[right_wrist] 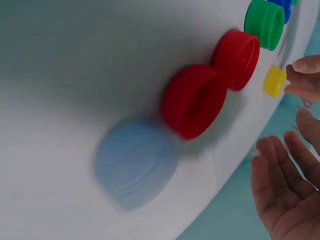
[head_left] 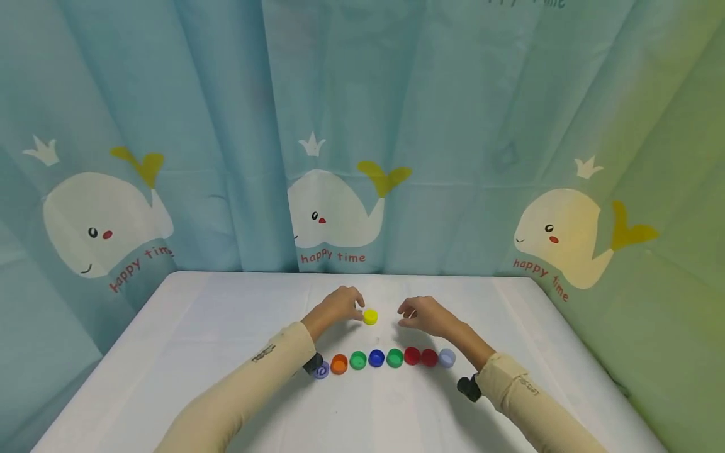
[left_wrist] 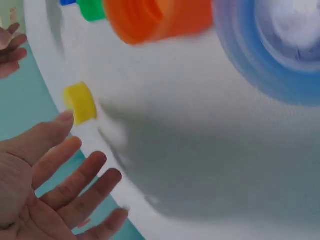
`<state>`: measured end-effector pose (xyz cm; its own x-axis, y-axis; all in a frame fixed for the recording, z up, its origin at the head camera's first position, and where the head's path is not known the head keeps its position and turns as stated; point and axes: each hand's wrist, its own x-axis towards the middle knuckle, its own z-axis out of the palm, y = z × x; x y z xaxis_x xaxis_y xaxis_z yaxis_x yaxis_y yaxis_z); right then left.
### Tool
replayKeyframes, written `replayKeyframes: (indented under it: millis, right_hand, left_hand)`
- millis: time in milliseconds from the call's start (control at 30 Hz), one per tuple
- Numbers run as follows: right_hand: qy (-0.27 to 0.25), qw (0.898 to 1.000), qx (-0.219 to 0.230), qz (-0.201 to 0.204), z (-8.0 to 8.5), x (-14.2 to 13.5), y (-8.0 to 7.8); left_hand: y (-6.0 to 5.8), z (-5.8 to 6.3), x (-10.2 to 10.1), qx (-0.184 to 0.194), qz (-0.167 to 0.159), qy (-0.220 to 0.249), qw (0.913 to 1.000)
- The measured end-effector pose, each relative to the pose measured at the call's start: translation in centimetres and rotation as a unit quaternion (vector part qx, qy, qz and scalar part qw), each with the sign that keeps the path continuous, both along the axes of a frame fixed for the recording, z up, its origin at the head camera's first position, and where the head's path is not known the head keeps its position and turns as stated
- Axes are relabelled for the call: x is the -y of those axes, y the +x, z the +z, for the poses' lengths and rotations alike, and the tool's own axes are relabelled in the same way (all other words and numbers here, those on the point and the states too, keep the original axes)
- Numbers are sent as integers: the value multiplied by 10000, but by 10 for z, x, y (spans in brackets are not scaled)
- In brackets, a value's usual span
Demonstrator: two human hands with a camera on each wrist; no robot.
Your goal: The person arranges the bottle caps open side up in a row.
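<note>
A yellow bottle cap [head_left: 370, 316] sits on the white table, behind a row of other caps. Just left of it is my left hand [head_left: 340, 304], thumb and fingers parted; in the left wrist view the thumb tip overlaps the cap's edge, with nothing gripped. My right hand [head_left: 427, 316] hovers to the right of the yellow cap, its fingers loosely bent and holding nothing. Nearest below that hand in the row are two red caps [head_left: 412, 356] and a pale blue cap [head_left: 447, 358].
The row continues leftward with a green cap [head_left: 394, 358], a blue cap [head_left: 376, 358], another green cap [head_left: 358, 360], an orange cap [head_left: 339, 363] and a light purple cap [head_left: 321, 370] beside the left wrist. A whale-print curtain [head_left: 453, 126] hangs behind the table [head_left: 226, 314].
</note>
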<state>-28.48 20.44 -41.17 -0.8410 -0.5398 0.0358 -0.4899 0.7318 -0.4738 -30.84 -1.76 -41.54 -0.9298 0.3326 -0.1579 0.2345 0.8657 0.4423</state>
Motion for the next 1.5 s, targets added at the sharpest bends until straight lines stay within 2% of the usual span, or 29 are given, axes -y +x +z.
replayKeyframes:
  millis: [133, 233, 467, 600, 767, 867, 933, 1033, 1067, 1167, 1233, 1367, 1500]
  right_hand:
    - [100, 9998, 77, 162, -6, 19, -13]
    - [159, 9995, 258, 83, -10, 32, -19]
    - [359, 9976, 507, -293, -10, 58, -24]
    - [487, 9974, 427, -312, -9, 66, -26]
    - [591, 9960, 544, -390, -12, 71, -27]
    - [602, 9954, 602, -444, -14, 70, -26]
    - [572, 9965, 461, -392, -13, 68, -26]
    - [503, 9979, 271, -310, -11, 65, -25]
    - [450, 9983, 247, -285, -10, 64, -25]
    - [270, 9989, 273, -273, -9, 63, -24]
    - [87, 9994, 218, -248, -8, 62, -22]
    - [-400, 9984, 278, -286, -3, 60, -17]
    - [-971, 9925, 543, -509, 3, 58, -10]
  left_hand:
    - [-6, -7, 0, -25, -201, -47, 9998]
    - [-4, -4, -3, 16, -184, -171, 9997]
    - [-1, -1, -6, -116, -256, -485, 9984]
    - [-3, -3, -7, -189, -270, -458, 9984]
    - [-2, -7, -5, -41, -206, -351, 9992]
    - [-2, -9, -3, -114, -354, -216, 9991]
    - [-1, -7, -3, -73, -432, -69, 9990]
    - [-2, -5, -1, -213, -630, 168, 9976]
    - [-2, -4, -1, -183, -600, 231, 9978]
    - [-2, -4, 3, -556, -760, 533, 9941]
    - [0, -5, 4, -759, -769, 803, 9909]
    - [7, -1, 8, -897, -532, 1355, 9853]
    - [15, 0, 11, -1188, -359, 1955, 9728]
